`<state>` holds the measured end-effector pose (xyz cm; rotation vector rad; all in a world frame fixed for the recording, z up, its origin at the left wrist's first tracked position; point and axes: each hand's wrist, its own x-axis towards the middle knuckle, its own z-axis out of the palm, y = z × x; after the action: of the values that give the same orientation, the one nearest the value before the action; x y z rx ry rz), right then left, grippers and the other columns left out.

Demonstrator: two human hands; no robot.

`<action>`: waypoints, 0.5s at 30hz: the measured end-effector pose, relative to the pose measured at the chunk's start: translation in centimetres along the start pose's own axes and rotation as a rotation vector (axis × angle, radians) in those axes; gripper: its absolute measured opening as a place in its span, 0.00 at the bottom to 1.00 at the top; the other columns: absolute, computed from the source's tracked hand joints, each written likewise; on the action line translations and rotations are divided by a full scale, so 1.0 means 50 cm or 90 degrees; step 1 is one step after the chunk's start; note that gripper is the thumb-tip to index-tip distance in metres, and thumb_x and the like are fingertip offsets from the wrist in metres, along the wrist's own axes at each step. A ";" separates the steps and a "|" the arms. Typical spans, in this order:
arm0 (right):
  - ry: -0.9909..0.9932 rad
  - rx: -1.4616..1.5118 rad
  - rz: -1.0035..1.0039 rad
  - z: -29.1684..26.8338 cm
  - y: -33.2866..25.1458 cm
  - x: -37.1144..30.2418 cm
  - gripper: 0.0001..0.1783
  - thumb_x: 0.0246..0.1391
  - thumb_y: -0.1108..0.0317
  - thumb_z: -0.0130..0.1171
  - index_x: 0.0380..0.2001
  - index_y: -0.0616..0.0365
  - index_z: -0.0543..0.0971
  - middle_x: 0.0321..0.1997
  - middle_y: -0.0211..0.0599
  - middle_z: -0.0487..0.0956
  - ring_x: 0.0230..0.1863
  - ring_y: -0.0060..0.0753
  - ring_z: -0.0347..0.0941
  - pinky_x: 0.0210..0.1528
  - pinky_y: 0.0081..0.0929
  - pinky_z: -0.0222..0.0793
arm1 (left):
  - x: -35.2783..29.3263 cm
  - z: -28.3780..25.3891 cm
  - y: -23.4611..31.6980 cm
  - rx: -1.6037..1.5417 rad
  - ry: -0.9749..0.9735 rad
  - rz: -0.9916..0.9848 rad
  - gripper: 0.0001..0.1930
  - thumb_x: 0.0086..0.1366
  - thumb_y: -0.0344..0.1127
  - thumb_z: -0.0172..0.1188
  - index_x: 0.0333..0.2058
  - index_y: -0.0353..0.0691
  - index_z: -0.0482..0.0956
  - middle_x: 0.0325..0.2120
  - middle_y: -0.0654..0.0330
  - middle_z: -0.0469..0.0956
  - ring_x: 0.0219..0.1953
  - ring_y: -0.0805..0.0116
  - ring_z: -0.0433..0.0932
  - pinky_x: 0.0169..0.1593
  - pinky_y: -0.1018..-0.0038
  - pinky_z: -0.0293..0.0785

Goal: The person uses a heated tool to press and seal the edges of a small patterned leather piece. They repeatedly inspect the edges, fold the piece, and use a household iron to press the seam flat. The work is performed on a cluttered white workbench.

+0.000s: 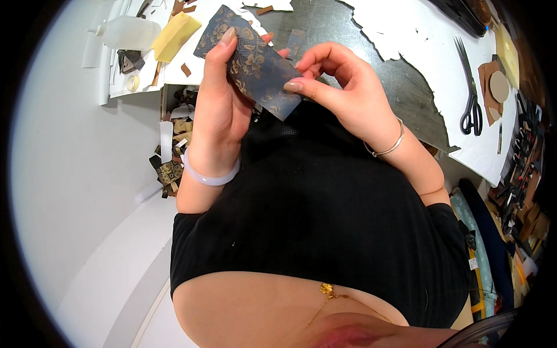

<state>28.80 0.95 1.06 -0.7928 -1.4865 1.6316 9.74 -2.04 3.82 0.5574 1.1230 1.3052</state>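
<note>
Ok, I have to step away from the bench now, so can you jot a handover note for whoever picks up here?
Left hand: holds the dark floral-patterned piece up over the lap, thumb on its face.
Right hand: fingers pinch the piece's lower right edge.
Scissors lie unused on the white table to the right; yellow sponge and plastic bottle sit at upper left.
Done: piece is cut out and in hand.
Left: cannot tell from this view.

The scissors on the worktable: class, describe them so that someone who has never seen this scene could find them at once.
Start at the white sheet covering the right side of the dark worktable, beyond the right hand. Near its right edge lie the scissors, blades pointing away from the person. Their black handles and long metal blades set them apart from the brown round leather pieces beside them.
</note>
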 end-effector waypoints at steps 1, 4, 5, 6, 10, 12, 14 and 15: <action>0.000 -0.002 -0.005 0.000 0.001 0.000 0.14 0.54 0.71 0.73 0.42 0.60 0.80 0.34 0.27 0.79 0.38 0.19 0.74 0.46 0.20 0.72 | -0.001 0.001 0.000 -0.010 0.001 -0.005 0.33 0.75 0.56 0.44 0.65 0.34 0.65 0.58 0.43 0.74 0.58 0.48 0.79 0.61 0.56 0.78; -0.001 -0.021 -0.029 -0.001 0.003 0.002 0.15 0.53 0.71 0.74 0.41 0.60 0.80 0.34 0.28 0.79 0.38 0.20 0.74 0.47 0.21 0.72 | -0.004 -0.002 0.002 -0.061 -0.021 -0.020 0.24 0.76 0.55 0.47 0.57 0.41 0.71 0.52 0.52 0.78 0.54 0.54 0.81 0.57 0.58 0.79; -0.001 -0.036 -0.041 -0.002 0.003 0.002 0.15 0.53 0.71 0.74 0.41 0.60 0.80 0.34 0.28 0.79 0.38 0.20 0.74 0.47 0.21 0.72 | -0.004 -0.002 0.002 -0.062 -0.020 -0.024 0.24 0.76 0.55 0.47 0.57 0.41 0.71 0.52 0.52 0.78 0.54 0.54 0.81 0.57 0.58 0.79; -0.002 -0.052 -0.053 -0.003 0.003 0.002 0.15 0.52 0.71 0.74 0.41 0.60 0.80 0.34 0.28 0.79 0.38 0.20 0.74 0.47 0.21 0.72 | -0.004 -0.002 0.003 -0.063 -0.019 -0.028 0.24 0.76 0.54 0.47 0.57 0.41 0.71 0.52 0.51 0.78 0.54 0.53 0.81 0.57 0.58 0.79; -0.004 -0.101 -0.069 -0.008 -0.004 0.002 0.16 0.51 0.71 0.75 0.42 0.61 0.81 0.33 0.28 0.80 0.38 0.20 0.75 0.48 0.21 0.73 | -0.006 0.008 0.006 -0.053 0.006 -0.022 0.25 0.76 0.55 0.47 0.58 0.41 0.70 0.52 0.50 0.77 0.54 0.52 0.81 0.57 0.57 0.78; -0.001 -0.115 -0.077 -0.009 -0.006 0.001 0.17 0.51 0.71 0.75 0.43 0.61 0.82 0.33 0.28 0.80 0.38 0.20 0.75 0.47 0.22 0.73 | -0.004 0.006 0.006 -0.065 0.008 -0.033 0.26 0.75 0.56 0.48 0.58 0.40 0.70 0.52 0.50 0.77 0.54 0.50 0.81 0.57 0.57 0.78; 0.004 -0.103 -0.064 -0.009 -0.008 0.000 0.17 0.51 0.72 0.75 0.43 0.61 0.82 0.34 0.28 0.80 0.38 0.21 0.75 0.47 0.22 0.74 | -0.002 0.003 0.007 -0.073 0.010 -0.040 0.27 0.74 0.57 0.48 0.58 0.40 0.70 0.52 0.49 0.77 0.53 0.49 0.81 0.57 0.56 0.79; 0.006 -0.098 -0.058 -0.009 -0.008 0.000 0.17 0.50 0.72 0.75 0.43 0.61 0.82 0.34 0.28 0.80 0.38 0.21 0.75 0.47 0.22 0.74 | -0.002 0.003 0.007 -0.076 0.010 -0.042 0.27 0.74 0.57 0.48 0.58 0.40 0.70 0.52 0.49 0.77 0.53 0.49 0.81 0.56 0.56 0.79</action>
<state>29.23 1.16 1.41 -0.8033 -1.6326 1.4577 9.71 -2.01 4.20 0.4190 1.0597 1.3120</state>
